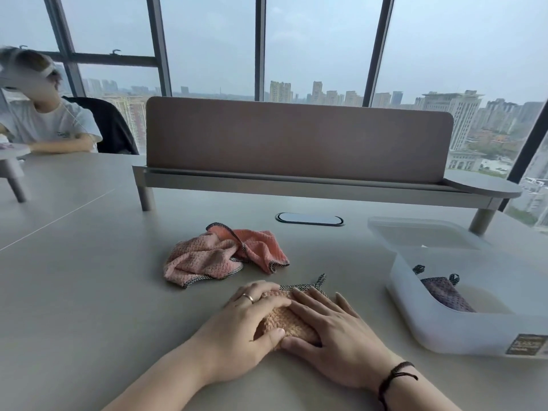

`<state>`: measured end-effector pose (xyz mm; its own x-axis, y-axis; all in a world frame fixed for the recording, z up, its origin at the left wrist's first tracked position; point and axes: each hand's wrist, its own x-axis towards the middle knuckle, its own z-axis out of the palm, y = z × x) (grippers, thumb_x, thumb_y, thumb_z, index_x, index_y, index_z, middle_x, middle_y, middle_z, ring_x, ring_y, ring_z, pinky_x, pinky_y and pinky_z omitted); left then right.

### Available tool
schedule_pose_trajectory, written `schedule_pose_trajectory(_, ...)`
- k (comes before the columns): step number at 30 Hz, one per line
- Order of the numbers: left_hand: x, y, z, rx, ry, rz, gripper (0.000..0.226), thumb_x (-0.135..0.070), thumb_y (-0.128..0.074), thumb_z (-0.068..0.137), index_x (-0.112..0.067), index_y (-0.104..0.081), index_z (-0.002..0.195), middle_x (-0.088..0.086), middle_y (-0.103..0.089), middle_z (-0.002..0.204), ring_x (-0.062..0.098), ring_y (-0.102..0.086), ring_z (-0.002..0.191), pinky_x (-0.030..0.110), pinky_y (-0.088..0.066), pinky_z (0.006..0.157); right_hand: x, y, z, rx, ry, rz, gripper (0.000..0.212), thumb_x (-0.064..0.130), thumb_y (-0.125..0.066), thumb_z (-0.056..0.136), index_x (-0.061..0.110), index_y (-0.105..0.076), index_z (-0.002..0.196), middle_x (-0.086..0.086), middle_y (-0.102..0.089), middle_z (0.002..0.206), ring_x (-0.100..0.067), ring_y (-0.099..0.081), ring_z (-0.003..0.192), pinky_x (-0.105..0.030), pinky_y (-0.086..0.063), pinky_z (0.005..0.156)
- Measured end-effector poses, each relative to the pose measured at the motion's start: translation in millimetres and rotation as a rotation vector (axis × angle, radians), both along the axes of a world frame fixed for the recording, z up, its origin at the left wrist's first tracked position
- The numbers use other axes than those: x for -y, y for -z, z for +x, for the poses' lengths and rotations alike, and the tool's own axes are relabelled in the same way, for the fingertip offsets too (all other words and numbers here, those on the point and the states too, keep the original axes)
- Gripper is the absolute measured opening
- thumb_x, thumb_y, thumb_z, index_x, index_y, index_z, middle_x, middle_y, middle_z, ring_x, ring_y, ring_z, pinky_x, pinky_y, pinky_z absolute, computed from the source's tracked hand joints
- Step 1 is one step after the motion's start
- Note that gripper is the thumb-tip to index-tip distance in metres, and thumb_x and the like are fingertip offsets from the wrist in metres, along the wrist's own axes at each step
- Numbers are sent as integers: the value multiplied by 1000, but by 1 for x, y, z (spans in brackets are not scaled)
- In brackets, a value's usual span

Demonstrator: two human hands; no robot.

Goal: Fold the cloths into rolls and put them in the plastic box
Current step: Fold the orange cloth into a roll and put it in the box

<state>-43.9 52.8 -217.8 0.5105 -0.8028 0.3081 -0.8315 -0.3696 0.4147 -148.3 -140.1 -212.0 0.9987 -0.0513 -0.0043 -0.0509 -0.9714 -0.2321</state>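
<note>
Left hand (249, 318) and right hand (332, 327) on orange cloth roll (284, 321), worktop (89, 277) 6 o'clock. Left grip curled round roll; right flat, pressing. Pink cloths (219, 256) crumpled at 12. Plastic box (444, 330) at 3, purple roll (447, 295) inside.

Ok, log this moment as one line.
step: rolling orange cloth | left hand, right hand: both on it | pink cloths: unfolded | plastic box: one purple roll
</note>
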Motion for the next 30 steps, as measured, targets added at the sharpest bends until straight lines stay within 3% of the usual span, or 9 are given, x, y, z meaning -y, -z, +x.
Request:
schedule_pose_trajectory(4, -2, -6, -3, -104, 141, -63, 46, -34, -63, 78, -29, -62, 124, -22, -54, 130, -11, -42, 128, 11, -30, 109, 0, -1, 0, -16, 0, 31, 71, 87, -13, 81, 62, -4, 147, 33, 0, 159, 4, 9, 148, -39, 6, 123)
schedule_pose_trajectory(8, 2, -1, -2, -61, 101, -55, 40, -37, -65, 81, -26, -67, 119, -19, -63, 125, -10, -52, 119, 12, -38, 103, 2, 0, 2, -5, -7, 61, 81, 91, -6, 74, 59, -7, 149, 35, -1, 158, 6, 9, 147, -40, 4, 124)
schedule_pose_trajectory(12, 5, -1, 0, -23, -5, -156, 24, -41, -54, 87, -29, -69, 102, -17, -69, 91, -6, -59, 80, 22, -50, 77, 4, 0, -2, 97, -28, 75, 86, 90, -38, 73, 52, -25, 149, 37, -16, 154, 12, -4, 146, -33, 2, 122)
schedule_pose_trajectory(14, 5, -3, 0, -42, -26, -194, 19, -40, -52, 91, -28, -66, 96, -18, -64, 76, -3, -55, 68, 28, -50, 68, 10, 2, -6, 236, 5, 124, 70, 74, -58, 73, 48, -47, 137, 34, -46, 141, 12, -33, 135, -25, -19, 117)
schedule_pose_trajectory(17, 2, -5, 1, -99, -23, -224, 16, -40, -54, 95, -27, -64, 96, -16, -65, 75, 1, -59, 69, 32, -51, 67, 22, 7, -12, 360, 102, 239, 29, 46, -67, 75, 40, -65, 103, 18, -71, 89, -2, -63, 86, -24, -51, 79)
schedule_pose_trajectory(19, 0, -4, 1, -139, -39, -211, 21, -48, -62, 89, -34, -63, 104, -21, -68, 82, -3, -63, 78, 25, -52, 71, 27, 9, -12, 362, 157, 320, 24, 53, -65, 76, 38, -67, 94, 8, -71, 77, -7, -63, 72, -31, -54, 72)
schedule_pose_trajectory(22, 0, 0, 2, -151, -80, -185, 35, -48, -78, 76, -40, -64, 106, -30, -65, 83, -14, -60, 78, 8, -44, 69, 31, 11, -7, 368, 219, 404, 44, 65, -57, 74, 24, -68, 85, -2, -67, 72, -15, -61, 67, -36, -52, 68)
schedule_pose_trajectory(27, 11, 3, 16, -316, -174, -341, 8, -32, -72, 87, -27, -68, 91, -13, -74, 79, 5, -69, 74, 30, -56, 71, 31, 8, 8, 371, 324, 525, 46, 54, -65, 79, 11, -52, 69, 7, -40, 54, -4, -34, 53, -31, -31, 53)
schedule_pose_trajectory(30, 22, 3, 23, -337, -274, -364, 12, -35, -71, 88, -24, -69, 83, -9, -73, 69, 6, -65, 64, 28, -51, 63, 29, 7, 20, 396, 416, 513, 50, 49, -69, 82, 14, -42, 58, 6, -35, 48, -7, -31, 48, -30, -25, 50)
